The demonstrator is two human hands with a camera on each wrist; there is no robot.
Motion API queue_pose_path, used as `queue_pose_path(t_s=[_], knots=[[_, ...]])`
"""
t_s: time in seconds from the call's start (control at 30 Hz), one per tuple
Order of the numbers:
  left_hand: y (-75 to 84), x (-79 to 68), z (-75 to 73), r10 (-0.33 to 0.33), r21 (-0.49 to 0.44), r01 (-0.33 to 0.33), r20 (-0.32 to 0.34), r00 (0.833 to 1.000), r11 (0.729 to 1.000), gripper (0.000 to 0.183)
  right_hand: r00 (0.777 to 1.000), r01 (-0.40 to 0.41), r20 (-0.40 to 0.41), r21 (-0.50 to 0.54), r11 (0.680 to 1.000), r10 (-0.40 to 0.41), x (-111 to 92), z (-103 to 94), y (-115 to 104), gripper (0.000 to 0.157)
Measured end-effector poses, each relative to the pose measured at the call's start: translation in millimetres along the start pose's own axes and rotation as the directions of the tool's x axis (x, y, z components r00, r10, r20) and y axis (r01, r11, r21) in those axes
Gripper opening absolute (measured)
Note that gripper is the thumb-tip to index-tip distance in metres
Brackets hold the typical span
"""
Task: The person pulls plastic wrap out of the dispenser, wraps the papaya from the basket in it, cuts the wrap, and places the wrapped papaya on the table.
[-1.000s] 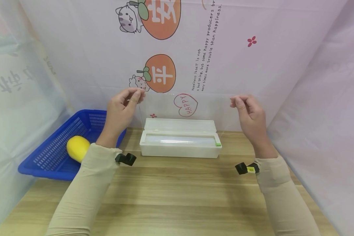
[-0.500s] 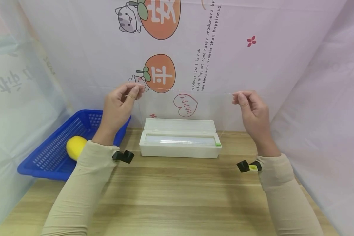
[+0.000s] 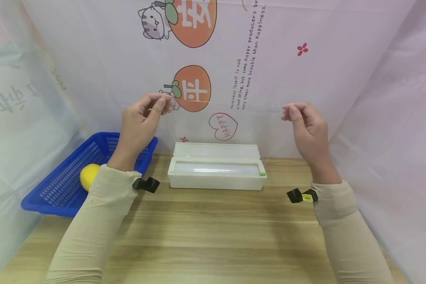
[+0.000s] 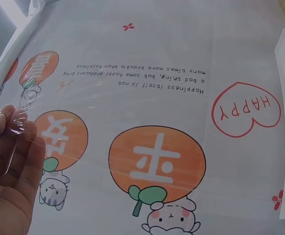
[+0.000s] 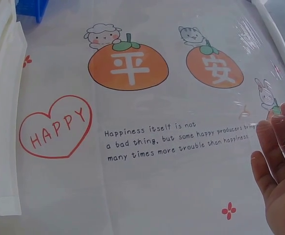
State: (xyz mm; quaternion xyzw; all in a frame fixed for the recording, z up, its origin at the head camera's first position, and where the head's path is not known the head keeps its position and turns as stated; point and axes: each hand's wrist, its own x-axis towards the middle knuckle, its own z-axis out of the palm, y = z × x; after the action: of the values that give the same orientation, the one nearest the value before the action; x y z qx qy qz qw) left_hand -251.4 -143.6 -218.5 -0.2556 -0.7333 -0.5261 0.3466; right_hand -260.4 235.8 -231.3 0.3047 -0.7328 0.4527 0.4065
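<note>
A clear sheet of cling film (image 5: 250, 39), showing mostly as glints, stretches between both hands above a white cling film box (image 3: 216, 182). My left hand (image 3: 142, 122) pinches the film's left corner between thumb and fingers, in front of the printed backdrop. At the opposite corner, my right hand (image 3: 309, 128) pinches it the same way. Below, the box stands with its lid (image 3: 216, 150) tilted back and the film roll (image 3: 216, 169) visible inside. A green tab (image 3: 262, 173) sits at its right end. Faint lines of film run down towards the box.
To the left, a blue plastic basket (image 3: 53, 201) holds a smooth yellow rounded object (image 3: 88, 176), partly hidden by the left sleeve. White printed sheeting (image 3: 269, 71) encloses the back and sides of the wooden table (image 3: 213, 236).
Both hands have risen and moved slightly apart, drawing the film's edge higher above the box. The box and basket have not moved.
</note>
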Motion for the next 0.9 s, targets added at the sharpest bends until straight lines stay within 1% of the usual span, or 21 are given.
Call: queue_pose_path(t_s=[0.2,0.33,0.57,0.67,0.8,0.9], knots=[[3.8,4.0,-1.4,0.005,0.020,-0.005,-0.002,1.000,1.000,0.024,1.000,0.003,0.000,0.026,1.000,-0.003,4.1,-1.3,-1.3,0.023],[4.6,5.5,-1.7,0.012,0.015,-0.012,-0.002,1.000,1.000,0.023,1.000,-0.011,0.009,0.046,0.999,0.010,4.7,-2.4,-2.5,0.022],[4.2,3.7,-1.9,0.028,0.010,-0.028,0.006,1.000,1.000,0.023,1.000,-0.028,0.012,0.088,0.996,0.027,2.8,-4.3,0.1,0.020],[2.7,1.1,-2.7,0.065,0.007,-0.065,0.018,0.998,0.998,0.022,1.000,-0.026,0.014,0.117,0.993,0.024,1.0,-5.7,1.3,0.019],[-1.0,-3.9,-5.1,0.132,-0.033,-0.131,0.046,0.990,0.991,0.021,0.999,-0.027,0.038,0.182,0.983,0.021,-3.2,-8.6,-0.4,0.019],[-2.1,-7.0,-6.8,0.161,-0.065,-0.157,0.063,0.985,0.985,0.020,0.998,-0.035,0.053,0.222,0.974,0.024,-5.8,-11.0,-2.7,0.020]])
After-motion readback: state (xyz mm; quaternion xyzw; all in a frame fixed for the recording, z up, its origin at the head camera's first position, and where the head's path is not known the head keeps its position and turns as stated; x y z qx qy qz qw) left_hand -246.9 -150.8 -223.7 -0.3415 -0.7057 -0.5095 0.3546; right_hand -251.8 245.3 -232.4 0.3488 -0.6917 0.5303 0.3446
